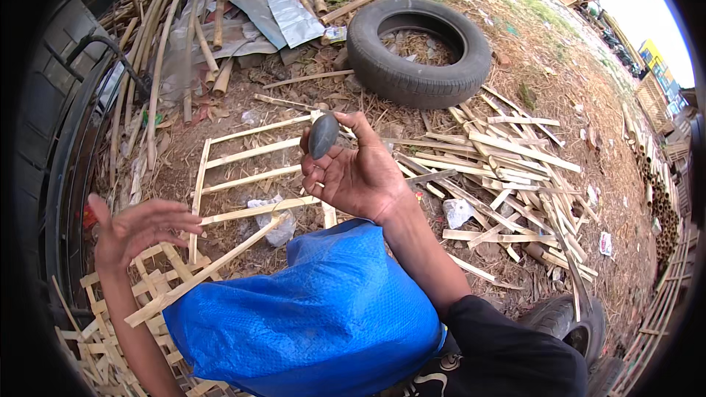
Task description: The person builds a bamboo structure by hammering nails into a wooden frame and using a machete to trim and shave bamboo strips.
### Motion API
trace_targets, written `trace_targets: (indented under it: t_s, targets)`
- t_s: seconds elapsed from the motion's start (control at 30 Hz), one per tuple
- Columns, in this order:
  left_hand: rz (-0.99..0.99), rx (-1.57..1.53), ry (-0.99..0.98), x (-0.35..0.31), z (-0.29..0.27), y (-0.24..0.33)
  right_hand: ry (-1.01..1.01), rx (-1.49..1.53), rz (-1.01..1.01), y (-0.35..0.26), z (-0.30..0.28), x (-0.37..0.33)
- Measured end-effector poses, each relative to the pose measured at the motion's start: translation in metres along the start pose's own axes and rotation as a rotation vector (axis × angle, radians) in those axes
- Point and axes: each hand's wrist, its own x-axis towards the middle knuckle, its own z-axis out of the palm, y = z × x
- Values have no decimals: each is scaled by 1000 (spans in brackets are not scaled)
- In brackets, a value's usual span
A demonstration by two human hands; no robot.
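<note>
My right hand [360, 174] is raised above my lap, palm up. Its thumb and fingers grip a smooth, dark grey oval stone [323, 137]. Out to the left, my left hand [143, 226] has its fingers spread and holds nothing. Across my lap lies a blue woven plastic sheet [316, 301]. A split bamboo strip [209, 270] slants over the sheet's left edge. Beyond it, a ladder-like frame of bamboo strips [254, 154] rests on the ground, partly hidden by my right hand.
A worn tyre [419, 77] lies at the back, and another tyre [577, 331] is near my right side. Loose bamboo strips [507, 176] are heaped to the right. Bamboo poles [158, 51] lean at the far left. Woven bamboo [114, 327] sits beneath my left arm.
</note>
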Motion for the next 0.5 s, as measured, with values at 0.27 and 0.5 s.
trace_targets:
  t_s: [0.27,0.5]
  targets:
    - [241,-184,-167,-77,16,-38,-199,13,-74,-2,33,-33]
    - [421,-743,579,-88,42,-37,-123,84,-121,3,25,-38]
